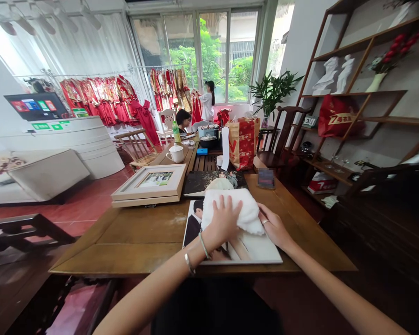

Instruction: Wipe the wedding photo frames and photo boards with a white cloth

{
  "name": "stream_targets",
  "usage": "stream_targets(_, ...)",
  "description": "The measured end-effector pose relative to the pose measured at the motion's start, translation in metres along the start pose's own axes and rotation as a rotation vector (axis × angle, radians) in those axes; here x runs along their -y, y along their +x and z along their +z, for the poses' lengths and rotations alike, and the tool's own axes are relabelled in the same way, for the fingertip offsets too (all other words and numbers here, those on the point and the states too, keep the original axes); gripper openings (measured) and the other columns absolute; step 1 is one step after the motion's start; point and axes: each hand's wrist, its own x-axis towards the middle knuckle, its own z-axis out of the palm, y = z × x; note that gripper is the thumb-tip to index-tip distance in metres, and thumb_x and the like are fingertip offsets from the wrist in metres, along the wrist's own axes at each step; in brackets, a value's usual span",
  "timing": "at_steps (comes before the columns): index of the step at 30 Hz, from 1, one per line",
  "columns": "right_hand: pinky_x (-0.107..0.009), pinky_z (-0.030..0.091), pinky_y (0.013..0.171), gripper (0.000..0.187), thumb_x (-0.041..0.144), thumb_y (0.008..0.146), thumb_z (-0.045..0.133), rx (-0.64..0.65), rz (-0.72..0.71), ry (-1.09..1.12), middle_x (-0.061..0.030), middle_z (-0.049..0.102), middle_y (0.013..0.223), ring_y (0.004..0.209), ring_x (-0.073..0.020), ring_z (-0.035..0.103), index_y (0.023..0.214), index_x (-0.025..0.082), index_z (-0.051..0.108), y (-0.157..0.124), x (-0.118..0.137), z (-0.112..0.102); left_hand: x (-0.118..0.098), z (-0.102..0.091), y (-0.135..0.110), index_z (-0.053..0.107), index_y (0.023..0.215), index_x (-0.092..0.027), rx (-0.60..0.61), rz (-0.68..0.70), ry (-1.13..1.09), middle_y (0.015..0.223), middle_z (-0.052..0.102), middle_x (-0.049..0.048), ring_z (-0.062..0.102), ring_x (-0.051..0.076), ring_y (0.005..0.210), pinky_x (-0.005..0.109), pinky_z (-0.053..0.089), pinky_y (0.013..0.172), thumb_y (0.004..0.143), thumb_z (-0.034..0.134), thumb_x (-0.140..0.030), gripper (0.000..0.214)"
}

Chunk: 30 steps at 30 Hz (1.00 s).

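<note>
While my left hand [224, 222] lies flat with fingers spread on a folded white cloth [249, 210], my right hand [274, 227] is at the cloth's right edge, a ring on one finger; its fingertips are partly hidden, so I cannot tell whether they pinch the cloth, grip the panel beneath or merely rest there. The cloth covers the upper middle of a photo panel [265, 253], which lies flat on the wooden table [136, 244] right in front of me, close to the near edge. On the panel's uncovered left side I see part of a figure in a dark suit, and pale fabric shows at the lower right. Two bracelets circle my left wrist. Just beyond the panel lies a second, darker picture [194, 180], its near part hidden by the cloth. To the left of that is a pale picture frame [127, 186], and behind the frame stands a white mug [176, 154]. Farther right, a red and tan paper bag [247, 146] stands upright, with a small dark block [266, 178] on the table nearer to me.
</note>
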Motion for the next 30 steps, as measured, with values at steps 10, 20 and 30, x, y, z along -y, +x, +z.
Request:
stream_targets(10, -0.042, 0.038, 0.103, 0.042, 0.037, 0.084, 0.044, -0.005, 0.023, 0.102, -0.0068, 0.057, 0.131, 0.122, -0.0245, 0.052, 0.122, 0.024, 0.057, 0.003, 0.000, 0.002, -0.035, 0.003, -0.071, 0.015, 0.146, -0.018, 0.106, 0.110, -0.108, 0.150, 0.012, 0.0229, 0.004, 0.048, 0.135, 0.067, 0.014, 0.103, 0.070, 0.063, -0.028, 0.091)
stream_targets(20, -0.045, 0.032, 0.108, 0.053, 0.050, 0.089, 0.039, -0.074, 0.116, 0.203, -0.0086, 0.053, 0.135, 0.127, -0.0244, 0.046, 0.134, 0.024, 0.044, 0.000, -0.002, 0.002, -0.020, -0.007, -0.034, 0.024, 0.143, -0.023, 0.100, 0.106, -0.091, 0.149, 0.022, 0.0167, 0.017, 0.041, 0.135, 0.060, 0.025, 0.102, 0.076, 0.060, -0.031, 0.077)
stream_targets(30, -0.043, 0.034, 0.108, 0.048, 0.049, 0.089, 0.037, -0.096, 0.074, 0.107, -0.0067, 0.053, 0.136, 0.127, -0.0244, 0.046, 0.128, 0.025, 0.052, 0.000, -0.013, 0.003, -0.031, -0.005, -0.020, 0.025, 0.144, -0.013, 0.047, -0.009, 0.004, 0.146, 0.026, 0.0244, 0.021, 0.046, 0.133, 0.059, 0.026, 0.101, 0.080, 0.057, -0.027, 0.073)
